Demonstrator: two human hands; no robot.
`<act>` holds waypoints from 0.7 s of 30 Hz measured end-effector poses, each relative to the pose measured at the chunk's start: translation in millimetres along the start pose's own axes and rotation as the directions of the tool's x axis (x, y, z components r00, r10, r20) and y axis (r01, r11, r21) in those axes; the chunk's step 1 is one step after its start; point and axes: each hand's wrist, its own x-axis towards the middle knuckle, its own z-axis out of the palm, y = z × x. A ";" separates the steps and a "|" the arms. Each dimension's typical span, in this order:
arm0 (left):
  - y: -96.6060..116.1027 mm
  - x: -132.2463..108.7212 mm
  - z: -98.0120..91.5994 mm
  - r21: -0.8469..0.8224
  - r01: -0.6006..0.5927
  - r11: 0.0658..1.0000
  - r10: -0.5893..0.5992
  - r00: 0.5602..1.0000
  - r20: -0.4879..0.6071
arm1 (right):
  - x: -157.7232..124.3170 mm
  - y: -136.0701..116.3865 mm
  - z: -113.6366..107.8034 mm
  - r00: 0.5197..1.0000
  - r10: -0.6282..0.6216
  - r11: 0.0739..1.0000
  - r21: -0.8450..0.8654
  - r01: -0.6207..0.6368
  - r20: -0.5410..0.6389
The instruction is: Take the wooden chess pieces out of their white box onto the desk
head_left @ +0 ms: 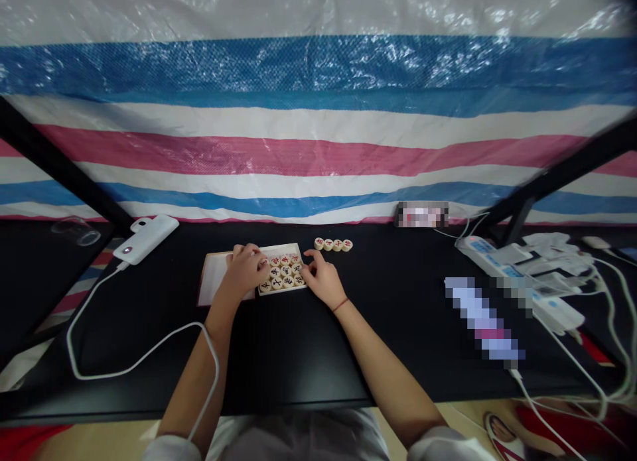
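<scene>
Pale round chess pieces (284, 273), red- and black-marked — left hand (243, 272), right hand (323, 280) alongside; grip unclear.

Four round game pieces (333, 245) sat in one row beside the tray. One tray (213, 280). Roughly ten tray pieces (283, 272) showed inside it; any under the fingers couldn't be counted. Two hands: left hand (245, 270), right hand (322, 279). One white power bank (145, 238).

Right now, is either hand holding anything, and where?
Cannot tell: left hand lies over pieces on the left of the tray; right hand touches its right edge.
</scene>
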 end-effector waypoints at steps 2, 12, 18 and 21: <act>0.7 -1.2 0.4 0.018 0.024 1.000 -0.024 1.000 -0.015 | -2.2 -2.5 1.0 1.000 0.006 1.000 -0.016 -0.006 0.008; -1.9 0.0 -7.4 0.001 0.001 1.000 -0.001 0.999 0.034 | -4.8 -6.8 4.2 0.999 0.038 0.998 -0.055 -0.038 0.004; -8.2 3.0 -16.6 -0.090 0.016 0.996 -0.001 0.986 0.165 | -4.2 -4.4 3.6 0.999 0.039 0.998 -0.040 -0.038 0.022; -10.3 3.7 -21.1 -0.241 0.015 0.970 -0.004 0.999 0.048 | -3.3 -6.0 -1.0 1.000 -0.018 1.000 0.017 0.018 -0.002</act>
